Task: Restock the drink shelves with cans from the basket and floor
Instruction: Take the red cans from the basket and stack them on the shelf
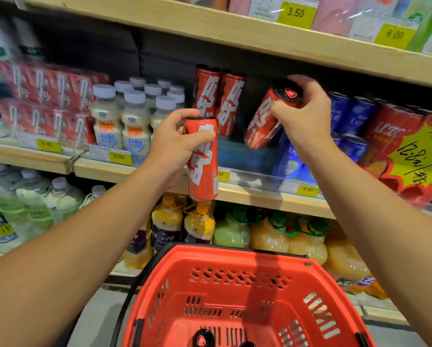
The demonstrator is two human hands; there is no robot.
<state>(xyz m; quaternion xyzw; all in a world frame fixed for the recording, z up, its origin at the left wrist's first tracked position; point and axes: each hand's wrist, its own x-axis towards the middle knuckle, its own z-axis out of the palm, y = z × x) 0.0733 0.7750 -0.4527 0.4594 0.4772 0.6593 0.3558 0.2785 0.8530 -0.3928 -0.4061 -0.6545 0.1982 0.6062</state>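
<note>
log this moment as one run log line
left hand: holds red can | right hand: tilted red can | basket: cans left

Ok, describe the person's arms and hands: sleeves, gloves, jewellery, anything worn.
Both forearms are bare up to the frame edge, with no sleeves in view. The left hand and right hand wear no gloves. No watch, bracelet or ring shows.

Wooden shelving (260, 33) with dark back panel (97, 48), grey floor (97, 319).
</note>
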